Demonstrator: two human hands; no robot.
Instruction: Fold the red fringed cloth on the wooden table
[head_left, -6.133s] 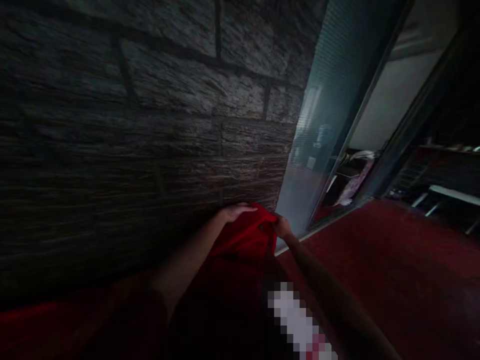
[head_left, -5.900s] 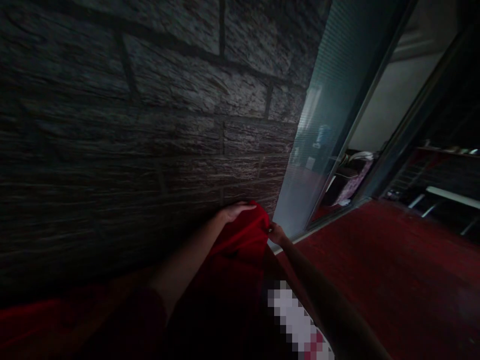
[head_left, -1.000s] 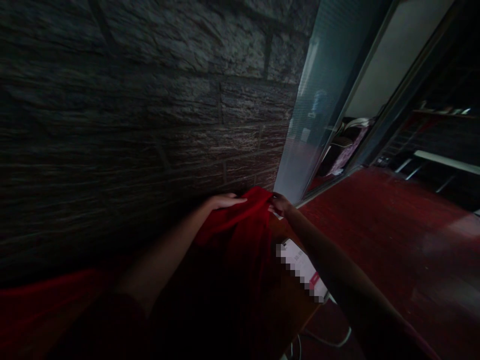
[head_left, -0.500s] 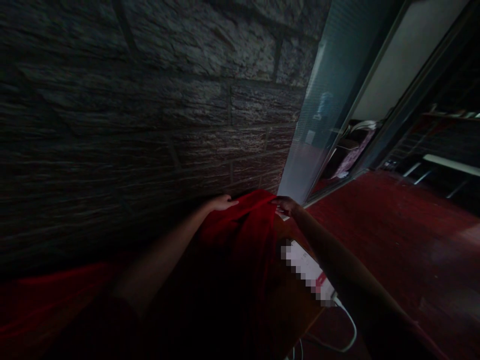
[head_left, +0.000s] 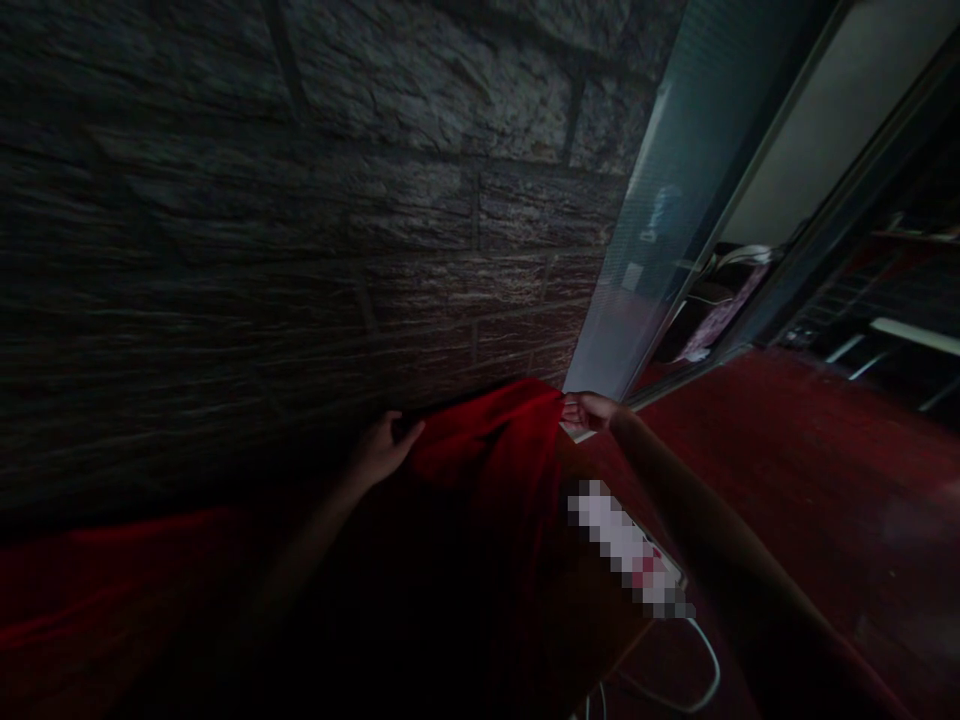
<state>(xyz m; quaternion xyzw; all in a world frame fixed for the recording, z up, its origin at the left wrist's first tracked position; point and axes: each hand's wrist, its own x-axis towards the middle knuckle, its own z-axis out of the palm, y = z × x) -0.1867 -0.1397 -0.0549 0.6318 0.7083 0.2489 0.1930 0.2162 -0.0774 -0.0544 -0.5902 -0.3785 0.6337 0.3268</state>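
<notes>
A red cloth (head_left: 487, 450) lies bunched along the foot of a dark stone-brick wall (head_left: 300, 200) on a dim surface. My right hand (head_left: 589, 409) reaches to the cloth's far corner by the glass panel and pinches it. My left hand (head_left: 386, 450) sits at the cloth's left edge close to the wall, fingers curled with the thumb apart; whether it grips the fabric is hard to make out in the dark.
A frosted glass panel (head_left: 645, 240) in a metal frame stands right of the wall. A blurred white object (head_left: 626, 550) with a white cable (head_left: 697, 660) lies under my right forearm. Dark red floor (head_left: 810, 480) spreads right, with pale benches (head_left: 911, 340) beyond.
My left hand has drawn back to the left along the wall, off the top of the cloth. My right hand has stayed at the far corner. The view shifted slightly.
</notes>
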